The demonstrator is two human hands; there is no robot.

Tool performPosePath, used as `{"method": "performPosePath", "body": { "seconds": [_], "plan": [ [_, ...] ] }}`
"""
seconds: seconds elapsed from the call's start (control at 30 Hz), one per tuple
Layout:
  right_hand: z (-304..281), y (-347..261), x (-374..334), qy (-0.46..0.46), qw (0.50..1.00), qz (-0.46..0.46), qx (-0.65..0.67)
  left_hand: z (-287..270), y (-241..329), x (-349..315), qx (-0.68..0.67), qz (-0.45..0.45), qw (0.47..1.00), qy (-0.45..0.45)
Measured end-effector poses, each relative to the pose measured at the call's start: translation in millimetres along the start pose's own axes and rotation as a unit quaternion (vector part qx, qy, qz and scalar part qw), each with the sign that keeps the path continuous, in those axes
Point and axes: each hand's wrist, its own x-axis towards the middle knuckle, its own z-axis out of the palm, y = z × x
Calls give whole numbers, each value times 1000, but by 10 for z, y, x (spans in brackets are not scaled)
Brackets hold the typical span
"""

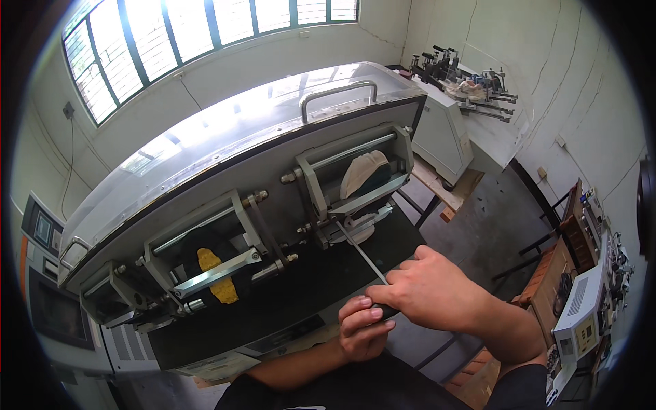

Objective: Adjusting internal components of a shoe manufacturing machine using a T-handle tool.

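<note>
Both of my hands close round a long screwdriver with a thin metal shaft (365, 256) and a dark handle (387, 311). My left hand (362, 329) has its fingers curled at the handle's near side. Just above and to the right, my right hand (430, 287) grips where shaft and handle meet. The shaft slants up and left to the lower part of the right metal clamp frame (379, 195); I cannot tell whether its tip touches. In that frame sits a beige and dark shoe-like piece (365, 174), with another pale part below it.
A left clamp frame (205, 273) holds a dark piece with a yellow patch (207, 260). Above the frames rises a clear machine cover with a metal handle (338, 92). A control screen (44, 225) stands at left, a white boxy device (581, 321) at right.
</note>
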Motion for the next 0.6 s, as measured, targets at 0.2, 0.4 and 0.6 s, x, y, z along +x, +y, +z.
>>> {"method": "performPosePath", "body": {
  "seconds": [0.2,0.4,0.6],
  "plan": [
    [171,-23,-24,81,996,5,25,6,4,23,-23,-8,1000,4],
    [250,-32,-25,184,977,19,108,44,-77,163,-28,11,1000,5],
    [179,-6,-9,157,986,19,57,48,-53,108,-32,-10,999,0]
  ]
}}
